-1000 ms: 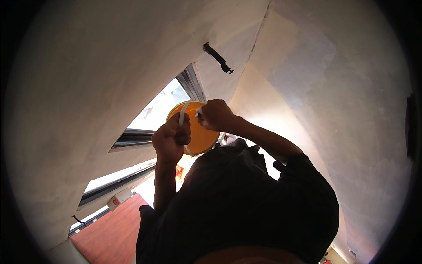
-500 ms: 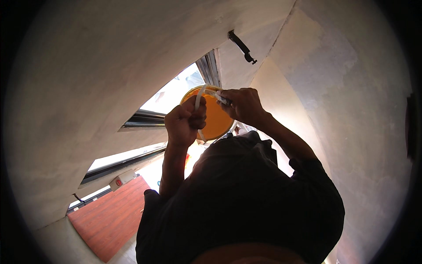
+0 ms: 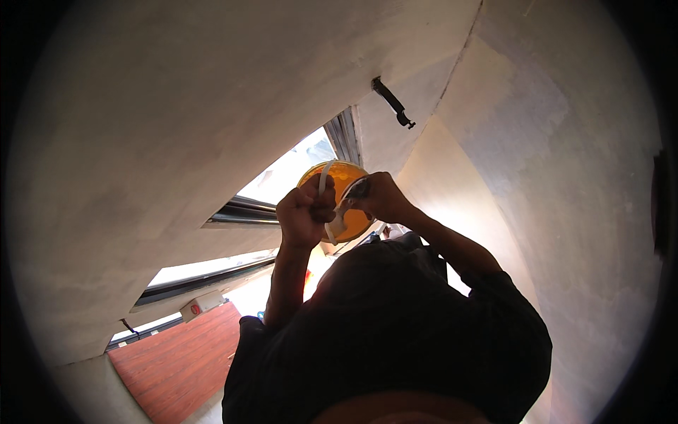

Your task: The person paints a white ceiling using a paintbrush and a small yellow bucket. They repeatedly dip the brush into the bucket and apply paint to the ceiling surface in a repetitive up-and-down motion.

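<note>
- The orange bucket (image 3: 346,177) is in front of the person's chest, near a window (image 3: 300,166).
- The left hand (image 3: 308,210) is curled tight around its white handle (image 3: 325,178).
- The right hand (image 3: 385,198) pinches a small brush-like tool (image 3: 357,189) over the bucket; I can't tell if it touches inside.
- A black hook (image 3: 393,103) sticks out from the wall (image 3: 406,67).
- A red-brown board (image 3: 176,360) is low on the left.

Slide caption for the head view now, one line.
Left hand grips the white handle of an orange bucket; right hand holds a dark-handled tool at its mouth, near a window.
</note>
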`<state>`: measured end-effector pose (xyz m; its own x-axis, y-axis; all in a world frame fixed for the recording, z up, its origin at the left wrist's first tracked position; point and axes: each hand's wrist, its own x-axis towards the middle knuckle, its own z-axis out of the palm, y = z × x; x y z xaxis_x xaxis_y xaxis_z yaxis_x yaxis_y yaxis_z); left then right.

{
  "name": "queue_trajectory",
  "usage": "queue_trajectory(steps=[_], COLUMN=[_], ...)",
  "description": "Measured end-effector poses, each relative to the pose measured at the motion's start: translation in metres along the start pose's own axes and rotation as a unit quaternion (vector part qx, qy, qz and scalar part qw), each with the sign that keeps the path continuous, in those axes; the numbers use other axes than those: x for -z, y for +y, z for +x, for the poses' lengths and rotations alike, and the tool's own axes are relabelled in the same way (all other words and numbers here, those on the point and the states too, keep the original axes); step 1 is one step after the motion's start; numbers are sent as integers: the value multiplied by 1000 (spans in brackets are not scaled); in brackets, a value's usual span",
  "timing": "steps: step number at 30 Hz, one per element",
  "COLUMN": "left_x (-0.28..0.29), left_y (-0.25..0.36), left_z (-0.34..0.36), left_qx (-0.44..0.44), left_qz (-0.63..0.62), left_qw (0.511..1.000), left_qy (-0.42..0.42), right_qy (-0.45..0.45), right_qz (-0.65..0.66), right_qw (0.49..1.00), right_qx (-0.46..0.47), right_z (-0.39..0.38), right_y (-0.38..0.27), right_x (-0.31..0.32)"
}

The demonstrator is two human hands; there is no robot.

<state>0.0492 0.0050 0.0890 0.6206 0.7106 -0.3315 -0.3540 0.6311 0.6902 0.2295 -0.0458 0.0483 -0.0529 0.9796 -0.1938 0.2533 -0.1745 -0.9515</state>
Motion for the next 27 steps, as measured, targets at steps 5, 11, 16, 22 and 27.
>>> queue_trajectory(steps=[5, 11, 16, 22, 27], left_x=[-1, 26, 8, 12, 5], left_y=[0, -8, -5, 0, 3], left_z=[-3, 1, -8, -4, 1], left_qx=[7, 15, 26, 0, -9], left_qz=[-39, -64, -45, -48, -12], left_qw=[999, 994, 998, 998, 1000], left_qy=[3, -85, 19, -35, 13], right_qy=[133, 175, 162, 162, 121], right_qz=[-75, -264, -323, -259, -113], right_qw=[975, 903, 879, 919, 971], right_qx=[163, 289, 312, 251, 172], right_z=[-7, -9, -9, -14, -10], right_y=[-2, 6, 14, 0, 0], right_x=[4, 13, 7, 3, -3])
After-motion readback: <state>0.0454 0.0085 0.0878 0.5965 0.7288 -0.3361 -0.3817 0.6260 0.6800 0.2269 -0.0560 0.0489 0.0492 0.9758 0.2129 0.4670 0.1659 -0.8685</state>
